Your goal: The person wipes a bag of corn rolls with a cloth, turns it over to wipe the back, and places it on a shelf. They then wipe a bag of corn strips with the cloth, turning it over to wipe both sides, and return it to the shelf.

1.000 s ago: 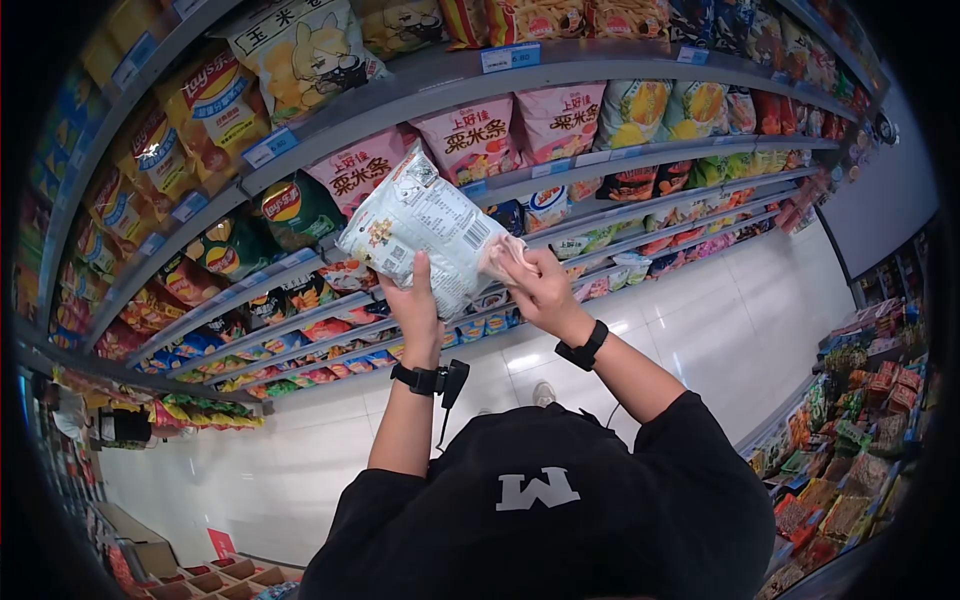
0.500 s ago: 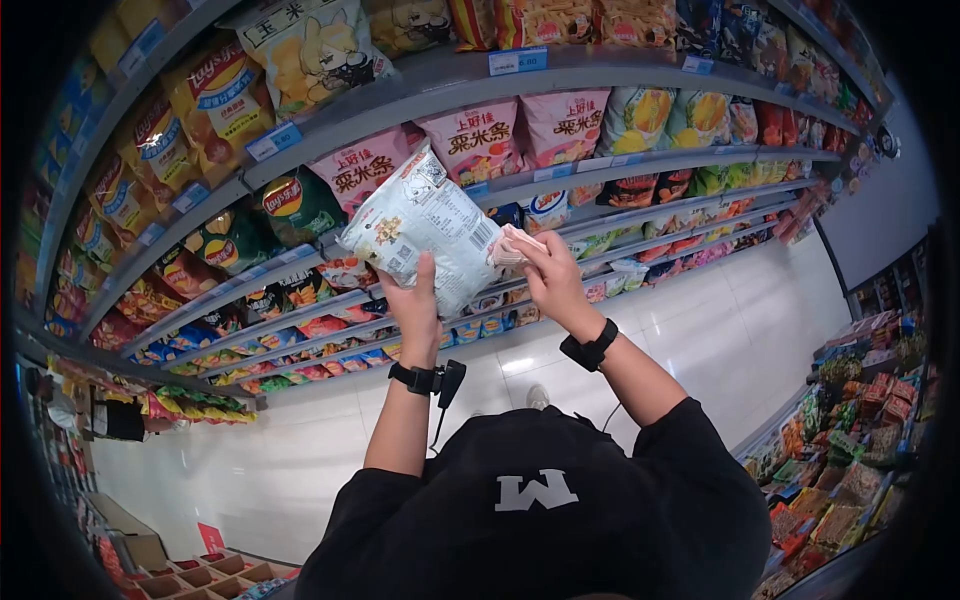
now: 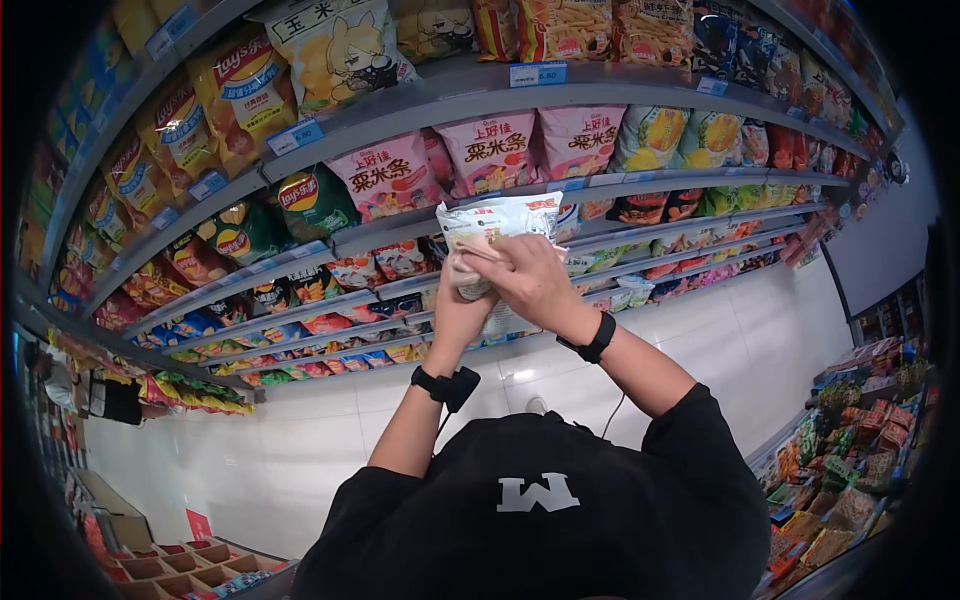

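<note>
A white snack bag [image 3: 510, 213] is held up in front of the shelves, partly hidden behind my hands. My left hand [image 3: 463, 305] grips its lower left side. My right hand [image 3: 525, 280] is closed on a pale pink cloth [image 3: 468, 272], pressed against the front of the bag near my left fingers. Just beyond the bag, pink snack bags [image 3: 487, 155] stand in a row on a shelf.
Grey shelves [image 3: 400, 100] full of chip bags curve across the front. More packaged snacks [image 3: 850, 500] lie at the lower right. A divided box [image 3: 180, 575] is at the lower left. A person [image 3: 115, 400] is at the far left. Pale floor [image 3: 300, 455] lies below.
The white bag has turned and shifted right. My right hand has moved left with the cloth, from the bag's right edge to its front, close to my left hand. The shelves appear slightly shifted.
</note>
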The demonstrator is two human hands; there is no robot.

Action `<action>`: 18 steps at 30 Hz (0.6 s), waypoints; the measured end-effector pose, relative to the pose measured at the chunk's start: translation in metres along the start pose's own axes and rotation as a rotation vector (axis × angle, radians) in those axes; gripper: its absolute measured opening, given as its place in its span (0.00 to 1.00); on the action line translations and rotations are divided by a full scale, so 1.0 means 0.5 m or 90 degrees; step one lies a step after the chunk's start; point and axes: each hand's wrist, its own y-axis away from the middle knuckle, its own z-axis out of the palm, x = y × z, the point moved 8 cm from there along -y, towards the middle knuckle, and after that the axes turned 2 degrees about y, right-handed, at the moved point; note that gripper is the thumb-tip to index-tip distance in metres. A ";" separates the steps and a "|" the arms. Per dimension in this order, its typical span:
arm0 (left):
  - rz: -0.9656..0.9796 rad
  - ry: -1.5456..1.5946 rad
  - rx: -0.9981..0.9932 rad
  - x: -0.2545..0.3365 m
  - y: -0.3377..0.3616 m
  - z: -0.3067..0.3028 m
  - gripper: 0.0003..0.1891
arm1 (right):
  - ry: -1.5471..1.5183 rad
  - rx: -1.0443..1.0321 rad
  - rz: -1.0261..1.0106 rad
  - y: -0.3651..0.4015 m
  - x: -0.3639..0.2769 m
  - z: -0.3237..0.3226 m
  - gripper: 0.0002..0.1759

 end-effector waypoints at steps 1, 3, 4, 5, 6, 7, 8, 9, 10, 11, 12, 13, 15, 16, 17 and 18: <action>0.003 0.000 -0.002 0.028 -0.001 -0.001 0.35 | 0.034 0.024 0.041 -0.006 0.023 -0.002 0.29; -0.070 -0.110 -0.032 0.052 0.005 0.006 0.34 | 0.073 0.050 0.106 -0.012 0.058 -0.008 0.29; -0.088 -0.073 -0.015 0.050 0.007 0.005 0.32 | 0.014 0.020 0.062 -0.015 0.046 -0.003 0.30; -0.088 -0.072 -0.010 0.019 0.004 -0.002 0.32 | -0.046 -0.008 0.019 -0.018 0.033 0.003 0.30; -0.046 -0.188 -0.095 0.012 -0.008 0.011 0.33 | -0.102 -0.071 -0.075 -0.013 -0.002 0.020 0.29; -0.004 -0.305 -0.180 0.003 -0.012 0.025 0.33 | -0.081 -0.076 -0.121 -0.005 -0.020 0.031 0.28; -0.094 -0.091 -0.099 -0.021 -0.001 0.009 0.36 | -0.051 -0.065 -0.069 -0.008 0.001 0.029 0.27; -0.128 -0.142 -0.056 -0.007 -0.002 0.005 0.39 | -0.020 -0.054 -0.015 -0.013 0.023 0.025 0.26; -0.097 -0.165 -0.055 0.030 -0.008 0.006 0.40 | -0.017 -0.049 -0.017 -0.023 0.030 0.024 0.26; -0.068 -0.184 -0.051 0.054 -0.012 0.009 0.40 | 0.012 -0.014 0.024 -0.034 0.050 0.013 0.25; -0.069 -0.180 -0.048 0.054 -0.014 0.013 0.40 | 0.039 0.017 0.065 -0.038 0.064 0.002 0.25; -0.094 -0.165 -0.056 0.048 -0.014 0.017 0.41 | 0.037 0.014 0.064 -0.039 0.060 0.003 0.25; -0.117 -0.153 -0.064 0.048 -0.014 0.018 0.42 | 0.053 0.060 0.111 -0.044 0.063 -0.006 0.22; -0.119 -0.174 -0.068 0.054 -0.013 0.017 0.42 | 0.052 0.061 0.111 -0.041 0.064 -0.003 0.22; -0.120 -0.195 -0.070 0.056 -0.013 0.017 0.42 | 0.002 0.031 0.053 -0.035 0.055 0.010 0.23; -0.122 -0.194 -0.067 0.035 -0.011 0.014 0.42 | -0.049 -0.001 -0.005 -0.029 0.043 0.019 0.23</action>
